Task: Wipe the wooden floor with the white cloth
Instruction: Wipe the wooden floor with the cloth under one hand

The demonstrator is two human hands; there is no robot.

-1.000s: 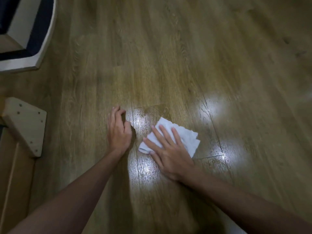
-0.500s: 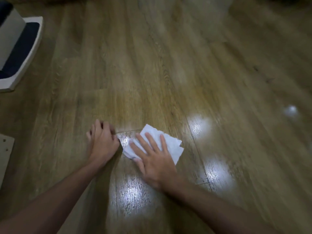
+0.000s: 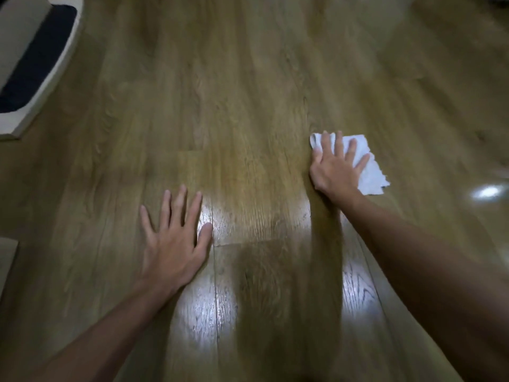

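Note:
The white cloth [image 3: 370, 173] lies flat on the wooden floor [image 3: 248, 92] at the right of the view. My right hand [image 3: 334, 166] presses down on it with fingers spread and straight, covering its left half. My left hand [image 3: 173, 238] lies flat on the bare floor to the lower left, fingers spread, well apart from the cloth. Both forearms reach in from the bottom of the view. Bright light reflections shine on the planks between my arms.
A low white-edged piece with a dark blue top [image 3: 33, 67] stands at the far left corner. A pale board edge [image 3: 7, 260] shows at the left border. Open floor stretches ahead and to the right.
My right hand has slid the cloth away to the right, far from my left hand. My left hand has uncurled and now lies flat with spread fingers.

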